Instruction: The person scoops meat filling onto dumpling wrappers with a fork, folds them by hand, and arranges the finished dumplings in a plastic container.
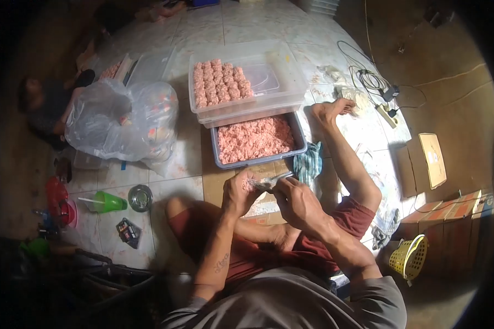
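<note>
My left hand (237,193) is closed on a small pale, pinkish lump that I cannot make out clearly. My right hand (300,203) grips a shiny metal utensil (280,176), whose kind I cannot tell; it reaches across to the left hand's fingers. Both hands are above my crossed legs, just on the near side of a dark grey tub (219,163) filled with loose pink minced meat (255,140). Behind it, a clear plastic container (266,82) holds rows of shaped meat portions (217,82) on its left side.
A large clear plastic bag (121,118) stands left, with another person (44,104) beyond it. Nearby are a green cup (110,201) and a glass ashtray-like dish (140,197). A checked cloth (308,162) lies beside the tub. Cables (370,79) and a yellow basket (409,256) are right.
</note>
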### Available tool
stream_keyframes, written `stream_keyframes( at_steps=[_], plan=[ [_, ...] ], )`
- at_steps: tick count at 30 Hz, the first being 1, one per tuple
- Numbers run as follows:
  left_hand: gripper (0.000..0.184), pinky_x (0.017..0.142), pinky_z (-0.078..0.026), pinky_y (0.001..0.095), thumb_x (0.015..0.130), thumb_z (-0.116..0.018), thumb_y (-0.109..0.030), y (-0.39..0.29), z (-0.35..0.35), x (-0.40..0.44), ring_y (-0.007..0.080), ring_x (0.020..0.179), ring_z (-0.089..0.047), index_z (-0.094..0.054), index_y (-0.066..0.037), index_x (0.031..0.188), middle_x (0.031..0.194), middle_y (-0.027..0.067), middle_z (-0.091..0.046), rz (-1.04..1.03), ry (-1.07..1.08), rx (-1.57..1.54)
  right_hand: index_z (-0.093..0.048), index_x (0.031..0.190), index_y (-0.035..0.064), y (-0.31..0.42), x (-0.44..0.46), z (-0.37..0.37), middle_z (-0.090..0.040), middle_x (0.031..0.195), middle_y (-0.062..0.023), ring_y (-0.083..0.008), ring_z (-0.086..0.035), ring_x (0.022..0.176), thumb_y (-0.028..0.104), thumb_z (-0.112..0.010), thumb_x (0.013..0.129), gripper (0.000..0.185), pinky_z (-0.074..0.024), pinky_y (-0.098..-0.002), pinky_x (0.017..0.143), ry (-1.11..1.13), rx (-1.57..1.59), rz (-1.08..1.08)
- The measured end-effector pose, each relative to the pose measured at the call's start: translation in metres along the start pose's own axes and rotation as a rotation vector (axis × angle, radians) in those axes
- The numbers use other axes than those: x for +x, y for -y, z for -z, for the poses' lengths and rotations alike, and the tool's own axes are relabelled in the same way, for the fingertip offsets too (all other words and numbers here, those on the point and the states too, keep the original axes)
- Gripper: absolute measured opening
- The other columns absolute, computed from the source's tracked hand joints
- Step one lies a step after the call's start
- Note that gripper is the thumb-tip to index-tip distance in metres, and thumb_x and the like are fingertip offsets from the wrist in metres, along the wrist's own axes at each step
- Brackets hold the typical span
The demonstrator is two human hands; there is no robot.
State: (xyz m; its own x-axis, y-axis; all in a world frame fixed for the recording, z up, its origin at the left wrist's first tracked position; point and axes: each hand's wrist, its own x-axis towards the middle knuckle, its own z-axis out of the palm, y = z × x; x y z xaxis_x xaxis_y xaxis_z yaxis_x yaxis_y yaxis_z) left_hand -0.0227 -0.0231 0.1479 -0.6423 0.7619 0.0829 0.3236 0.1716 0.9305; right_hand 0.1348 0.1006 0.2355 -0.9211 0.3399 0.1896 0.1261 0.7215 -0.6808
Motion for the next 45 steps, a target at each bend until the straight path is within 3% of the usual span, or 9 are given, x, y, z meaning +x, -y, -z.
stream_keyframes(
  at_steps=[5,8,14,22,30,32,35,39,45],
  plan=[
    [0.028,0.074,-0.055,0.0269,0.078,-0.087,-0.003,0.017,0.015,0.002,0.0105,0.081,-0.065,-0.066,-0.004,0.096,0.093,0.0042,-0.071,-0.168,0.096,-0.277,-0.063,0.095,-0.0027,0.008,0.001,0.004,-0.062,0.087,-0.0247,-0.0464,-0.063,0.083,0.001,-0.059,0.090,0.007,-0.0504,-0.0513,0.070,-0.112,0.117,-0.105],
    [0.028,0.078,-0.055,0.0283,0.079,-0.088,-0.007,-0.002,0.012,0.005,0.0123,0.085,-0.066,-0.065,-0.003,0.096,0.096,0.0052,-0.071,-0.057,0.151,0.155,-0.063,0.094,-0.0028,-0.002,-0.005,-0.009,-0.062,0.086,-0.0251,-0.0459,-0.063,0.080,0.001,-0.059,0.091,0.006,-0.0505,-0.0505,0.068,-0.082,0.098,-0.072],
    [0.024,0.063,-0.050,0.0256,0.081,-0.085,-0.006,0.007,0.014,-0.006,0.0097,0.072,-0.061,-0.064,-0.002,0.090,0.082,0.0028,-0.067,0.005,0.159,-0.415,-0.062,0.094,-0.0041,0.002,-0.007,-0.003,-0.063,0.088,-0.0268,-0.0455,-0.063,0.079,0.001,-0.058,0.092,0.007,-0.0490,-0.0504,0.069,-0.201,0.250,-0.224],
    [0.024,0.066,-0.050,0.0261,0.081,-0.087,-0.012,0.002,0.007,-0.006,0.0084,0.073,-0.061,-0.066,-0.003,0.089,0.078,0.0033,-0.067,-0.047,0.053,-0.009,-0.060,0.090,-0.0048,-0.006,-0.010,-0.014,-0.061,0.083,-0.0255,-0.0457,-0.061,0.078,0.000,-0.059,0.091,0.006,-0.0483,-0.0491,0.068,-0.163,0.255,-0.225],
    [0.033,0.080,-0.053,0.0272,0.074,-0.089,-0.006,0.003,0.013,-0.004,0.0112,0.084,-0.064,-0.068,-0.001,0.098,0.089,0.0029,-0.071,0.038,0.123,-0.150,-0.067,0.097,-0.0030,-0.011,-0.010,-0.017,-0.065,0.086,-0.0165,-0.0240,-0.065,0.079,-0.001,-0.064,0.093,0.005,-0.0512,-0.0346,0.071,0.001,0.225,-0.127],
    [0.033,0.080,-0.052,0.0273,0.073,-0.090,-0.006,-0.001,0.013,0.000,0.0109,0.085,-0.063,-0.067,-0.001,0.096,0.090,0.0025,-0.071,0.116,0.116,0.082,-0.063,0.094,-0.0042,-0.017,-0.008,-0.027,-0.062,0.083,-0.0232,-0.0400,-0.064,0.077,-0.001,-0.061,0.092,0.004,-0.0490,-0.0443,0.070,-0.094,0.194,-0.078],
    [0.027,0.061,-0.047,0.0305,0.076,-0.088,-0.010,-0.003,0.020,-0.010,0.0098,0.071,-0.059,-0.064,-0.003,0.086,0.076,0.0040,-0.067,-0.083,0.008,-0.648,-0.064,0.097,-0.0045,0.002,-0.013,-0.008,-0.064,0.088,-0.0272,-0.0473,-0.062,0.080,0.006,-0.060,0.094,0.011,-0.0492,-0.0481,0.071,-0.232,0.428,-0.244],
    [0.037,0.070,-0.052,0.0280,0.078,-0.088,-0.015,0.036,0.013,0.001,0.0110,0.084,-0.063,-0.063,-0.002,0.102,0.088,0.0072,-0.067,0.085,0.166,0.078,-0.065,0.103,-0.0045,-0.020,-0.002,-0.035,-0.065,0.091,-0.0272,-0.0464,-0.064,0.083,0.004,-0.061,0.090,0.016,-0.0513,-0.0466,0.074,0.002,0.269,-0.065],
    [0.040,0.080,-0.053,0.0271,0.089,-0.081,-0.027,0.065,0.003,-0.002,0.0113,0.091,-0.061,-0.060,-0.001,0.110,0.101,0.0029,-0.065,0.187,0.014,-0.465,-0.059,0.093,-0.0038,-0.123,0.066,-0.019,-0.062,0.082,-0.0282,-0.0462,-0.061,0.078,0.000,-0.056,0.087,0.008,-0.0486,-0.0528,0.070,-0.216,-0.124,-0.047]
  ],
)
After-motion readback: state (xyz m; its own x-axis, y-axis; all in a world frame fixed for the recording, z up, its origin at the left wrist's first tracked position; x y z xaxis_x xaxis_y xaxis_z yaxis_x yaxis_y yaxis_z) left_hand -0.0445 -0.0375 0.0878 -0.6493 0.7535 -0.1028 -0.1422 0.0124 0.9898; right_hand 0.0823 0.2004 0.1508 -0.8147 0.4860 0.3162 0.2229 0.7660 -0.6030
